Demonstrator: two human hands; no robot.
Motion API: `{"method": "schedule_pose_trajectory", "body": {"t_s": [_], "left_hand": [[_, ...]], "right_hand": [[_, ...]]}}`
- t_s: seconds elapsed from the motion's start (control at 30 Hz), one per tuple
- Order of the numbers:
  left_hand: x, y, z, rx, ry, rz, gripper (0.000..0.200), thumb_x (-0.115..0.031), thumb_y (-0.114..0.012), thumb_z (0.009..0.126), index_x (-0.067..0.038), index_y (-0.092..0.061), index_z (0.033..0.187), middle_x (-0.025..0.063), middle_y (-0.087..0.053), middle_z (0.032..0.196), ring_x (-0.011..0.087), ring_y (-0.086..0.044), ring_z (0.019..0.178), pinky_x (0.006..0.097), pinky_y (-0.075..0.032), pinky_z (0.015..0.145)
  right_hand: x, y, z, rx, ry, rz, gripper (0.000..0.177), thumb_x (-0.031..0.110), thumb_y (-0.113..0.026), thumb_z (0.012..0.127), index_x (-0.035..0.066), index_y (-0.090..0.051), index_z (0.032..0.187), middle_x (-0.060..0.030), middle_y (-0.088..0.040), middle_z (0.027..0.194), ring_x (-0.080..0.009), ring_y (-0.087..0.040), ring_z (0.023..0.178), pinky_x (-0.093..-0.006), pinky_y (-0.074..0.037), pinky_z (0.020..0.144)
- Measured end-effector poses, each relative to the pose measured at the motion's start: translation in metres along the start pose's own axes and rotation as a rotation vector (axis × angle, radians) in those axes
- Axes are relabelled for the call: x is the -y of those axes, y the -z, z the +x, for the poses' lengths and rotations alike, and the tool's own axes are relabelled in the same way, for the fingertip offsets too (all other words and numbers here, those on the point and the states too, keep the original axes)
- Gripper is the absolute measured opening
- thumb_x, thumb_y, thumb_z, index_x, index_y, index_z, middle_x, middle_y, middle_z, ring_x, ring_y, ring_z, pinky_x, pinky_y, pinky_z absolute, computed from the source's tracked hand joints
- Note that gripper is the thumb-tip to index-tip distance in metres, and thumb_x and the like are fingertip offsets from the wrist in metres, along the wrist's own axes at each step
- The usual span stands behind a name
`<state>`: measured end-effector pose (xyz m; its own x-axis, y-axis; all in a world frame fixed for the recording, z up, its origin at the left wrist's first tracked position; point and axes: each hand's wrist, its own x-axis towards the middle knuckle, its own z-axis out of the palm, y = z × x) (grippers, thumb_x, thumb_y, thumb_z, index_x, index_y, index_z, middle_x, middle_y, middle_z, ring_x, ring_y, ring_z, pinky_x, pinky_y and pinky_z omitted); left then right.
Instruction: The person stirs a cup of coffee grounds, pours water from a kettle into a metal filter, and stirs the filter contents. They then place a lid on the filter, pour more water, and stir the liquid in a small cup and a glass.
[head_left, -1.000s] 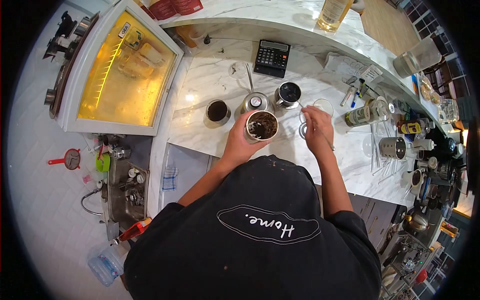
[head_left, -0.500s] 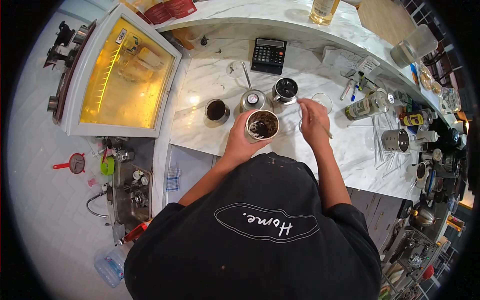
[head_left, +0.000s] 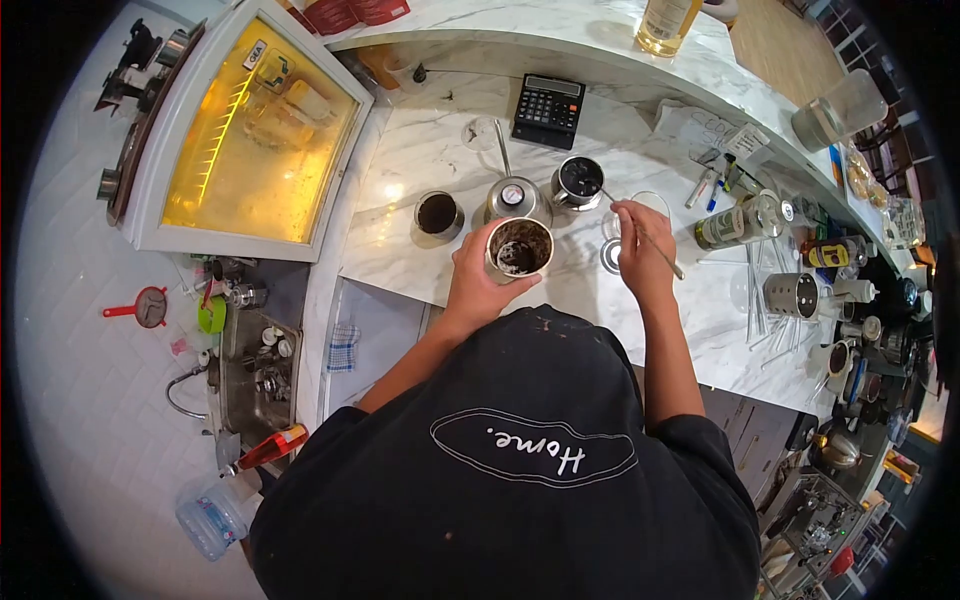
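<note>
Left hand [head_left: 480, 285]: gripped a dark-coated cup [head_left: 519, 250]. Right hand [head_left: 643, 262]: pinched a spoon [head_left: 673, 264], slanted forward-left toward the steel mug [head_left: 578, 184], which lay nearer this hand.

White counter [head_left: 410, 150] – mug [head_left: 579, 179], kettle [head_left: 520, 202], calculator [head_left: 548, 111]

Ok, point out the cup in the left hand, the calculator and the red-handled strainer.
Held cup [head_left: 521, 243]: head view, inside, below the rim.
Calculator [head_left: 547, 107]: head view, the keys.
Strainer [head_left: 151, 308]: head view, the round mesh.
</note>
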<state>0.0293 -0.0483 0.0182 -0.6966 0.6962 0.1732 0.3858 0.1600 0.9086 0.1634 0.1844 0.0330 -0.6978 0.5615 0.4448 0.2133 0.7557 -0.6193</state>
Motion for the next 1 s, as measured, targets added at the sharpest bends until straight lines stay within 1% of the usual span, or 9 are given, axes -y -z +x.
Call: {"method": "schedule_pose_trajectory", "body": {"t_s": [0.07, 0.13, 0.17, 0.27, 0.4, 0.5, 0.63, 0.77, 1.0], "left_hand": [[0.003, 0.002, -0.003, -0.021, 0.022, 0.043, 0.081, -0.023, -0.095, 0.069, -0.007, -0.056, 0.139, 0.0144, -0.063, 0.129, 0.0324, -0.062, 0.120, 0.0441, -0.047, 0.102], [-0.003, 0.001, -0.001, -0.014, 0.067, -0.040, 0.082, -0.023, -0.095, 0.069, -0.008, -0.056, 0.139, 0.0141, -0.063, 0.129, 0.0315, -0.061, 0.121, 0.0448, -0.044, 0.104], [-0.005, 0.001, -0.001, -0.009, 0.091, -0.079, 0.082, -0.024, -0.095, 0.069, -0.008, -0.056, 0.139, 0.0139, -0.063, 0.129, 0.0311, -0.060, 0.122, 0.0451, -0.043, 0.105], [-0.007, 0.000, -0.001, -0.028, 0.026, 0.059, 0.081, -0.023, -0.096, 0.069, -0.008, -0.057, 0.139, 0.0136, -0.064, 0.126, 0.0310, -0.062, 0.119, 0.0454, -0.044, 0.103], [-0.007, 0.000, -0.001, -0.075, 0.011, -0.023, 0.079, -0.023, -0.096, 0.069, -0.007, -0.058, 0.137, 0.0135, -0.065, 0.122, 0.0323, -0.065, 0.114, 0.0451, -0.049, 0.099], [-0.009, 0.000, 0.000, -0.061, 0.007, -0.067, 0.078, -0.023, -0.096, 0.069, -0.007, -0.059, 0.136, 0.0137, -0.066, 0.119, 0.0327, -0.066, 0.112, 0.0444, -0.051, 0.097], [-0.008, -0.002, 0.000, -0.057, -0.004, -0.054, 0.077, -0.021, -0.096, 0.069, -0.006, -0.059, 0.135, 0.0144, -0.067, 0.119, 0.0314, -0.066, 0.114, 0.0427, -0.052, 0.097], [-0.008, 0.003, 0.001, -0.088, -0.028, -0.062, 0.078, -0.020, -0.096, 0.068, -0.005, -0.060, 0.135, 0.0145, -0.067, 0.120, 0.0301, -0.066, 0.115, 0.0415, -0.052, 0.098], [-0.014, 0.001, -0.007, -0.086, -0.003, -0.056, 0.078, -0.019, -0.096, 0.069, -0.003, -0.059, 0.136, 0.0156, -0.066, 0.122, 0.0296, -0.066, 0.114, 0.0407, -0.052, 0.098]], "right_hand": [[-0.001, -0.005, -0.001, -0.002, 0.083, -0.014, 0.013, 0.012, -0.063, 0.100, 0.006, -0.074, 0.105, -0.0131, -0.075, 0.104, -0.0309, -0.069, 0.101, -0.0420, -0.048, 0.096], [0.001, -0.008, 0.005, 0.023, 0.157, -0.023, 0.011, 0.012, -0.065, 0.099, 0.005, -0.073, 0.104, -0.0132, -0.075, 0.102, -0.0307, -0.070, 0.100, -0.0436, -0.047, 0.094], [-0.003, -0.011, 0.008, 0.004, 0.147, -0.059, 0.012, 0.013, -0.065, 0.099, 0.005, -0.072, 0.104, -0.0132, -0.075, 0.103, -0.0307, -0.069, 0.101, -0.0431, -0.047, 0.094], [-0.002, 0.005, 0.014, 0.053, -0.015, -0.037, 0.015, 0.013, -0.061, 0.102, 0.006, -0.074, 0.104, -0.0122, -0.075, 0.107, -0.0324, -0.068, 0.103, -0.0413, -0.049, 0.094], [-0.010, 0.006, 0.009, 0.018, 0.063, -0.001, 0.018, 0.015, -0.058, 0.104, 0.005, -0.074, 0.104, -0.0124, -0.075, 0.105, -0.0327, -0.068, 0.099, -0.0415, -0.050, 0.091], [-0.005, 0.003, 0.015, 0.068, 0.057, 0.053, 0.020, 0.015, -0.058, 0.104, 0.005, -0.075, 0.104, -0.0126, -0.075, 0.103, -0.0327, -0.069, 0.095, -0.0417, -0.050, 0.089], [-0.009, 0.002, 0.017, 0.040, -0.081, -0.004, 0.018, 0.015, -0.060, 0.104, 0.006, -0.075, 0.104, -0.0114, -0.076, 0.101, -0.0329, -0.068, 0.090, -0.0408, -0.052, 0.085], [-0.002, 0.000, 0.008, 0.005, 0.072, -0.007, 0.020, 0.018, -0.058, 0.105, 0.007, -0.075, 0.105, -0.0111, -0.075, 0.101, -0.0312, -0.068, 0.094, -0.0405, -0.049, 0.091], [-0.010, 0.009, 0.015, 0.050, -0.020, -0.004, 0.015, 0.014, -0.060, 0.102, 0.008, -0.073, 0.104, -0.0094, -0.076, 0.100, -0.0304, -0.069, 0.093, -0.0419, -0.045, 0.093]]}}
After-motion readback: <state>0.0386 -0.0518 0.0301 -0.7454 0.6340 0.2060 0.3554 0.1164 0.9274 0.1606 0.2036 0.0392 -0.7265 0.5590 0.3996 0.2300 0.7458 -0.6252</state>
